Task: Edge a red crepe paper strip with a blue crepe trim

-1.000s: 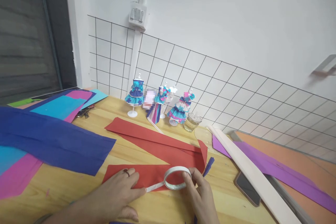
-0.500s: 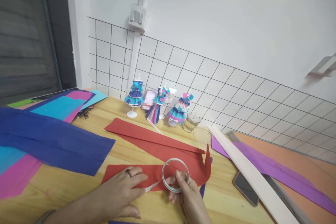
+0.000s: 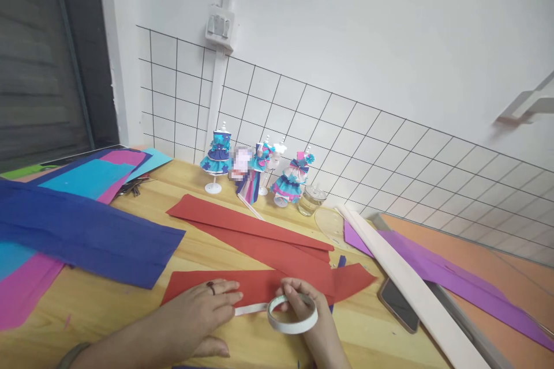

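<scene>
My left hand lies flat with its fingers stretched over a strip of red crepe paper. A white length of tape runs along the strip's near edge, from under my left fingertips to a roll of tape. My right hand grips that roll, the thumb passing through its ring. The red strip reaches on to the right beyond my right hand. Behind it lies a folded piece of red crepe paper.
Blue paper and other coloured sheets lie on the left. Small dress forms in paper dresses stand at the back beside a glass cup. To the right are a phone, a long pale paper roll and purple paper.
My right hand has tilted the tape roll down and moved it slightly, and the tape now lies straighter along the red edge. The red paper's upturned right end has dropped flat.
</scene>
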Available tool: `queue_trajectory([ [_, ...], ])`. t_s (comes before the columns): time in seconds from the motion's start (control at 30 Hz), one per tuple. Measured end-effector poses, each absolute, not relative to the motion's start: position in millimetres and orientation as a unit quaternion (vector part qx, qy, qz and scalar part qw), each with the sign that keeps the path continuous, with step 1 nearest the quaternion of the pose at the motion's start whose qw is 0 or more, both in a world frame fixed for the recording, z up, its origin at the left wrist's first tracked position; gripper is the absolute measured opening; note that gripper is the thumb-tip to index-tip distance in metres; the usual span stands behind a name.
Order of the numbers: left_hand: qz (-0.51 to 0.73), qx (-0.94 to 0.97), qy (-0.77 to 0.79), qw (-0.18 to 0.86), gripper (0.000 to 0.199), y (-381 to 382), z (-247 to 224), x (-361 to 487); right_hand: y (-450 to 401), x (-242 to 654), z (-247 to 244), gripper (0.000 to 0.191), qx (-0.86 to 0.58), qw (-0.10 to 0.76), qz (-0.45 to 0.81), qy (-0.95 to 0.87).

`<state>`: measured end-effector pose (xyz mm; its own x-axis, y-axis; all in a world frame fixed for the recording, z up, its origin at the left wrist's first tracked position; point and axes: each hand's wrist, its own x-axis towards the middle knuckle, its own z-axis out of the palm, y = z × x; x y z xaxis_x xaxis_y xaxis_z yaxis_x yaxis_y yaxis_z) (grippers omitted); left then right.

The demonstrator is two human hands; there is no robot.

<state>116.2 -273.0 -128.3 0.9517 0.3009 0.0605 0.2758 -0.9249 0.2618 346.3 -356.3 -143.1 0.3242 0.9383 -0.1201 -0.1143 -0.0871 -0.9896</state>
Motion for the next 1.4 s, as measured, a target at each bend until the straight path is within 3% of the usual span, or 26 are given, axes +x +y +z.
queue_trajectory([
  [0.3, 0.003, 0.977, 0.164, 0.139, 0.043, -274.7, -118.7, 119.6, -354.6, 356.7, -145.0, 0.034, -0.603, 0.564, 0.427, -0.369],
  [1.2, 0.062, 0.979, 0.144, 0.133, 0.033, -270.9, -124.6, 119.4, -354.3, 364.6, -143.7, 0.040, -0.656, 0.527, 0.365, -0.399],
  [1.4, 0.050, 0.979, 0.149, 0.129, 0.035, -275.0, -112.3, 120.9, -356.5, 366.5, -146.9, 0.032, -0.667, 0.523, 0.332, -0.414],
])
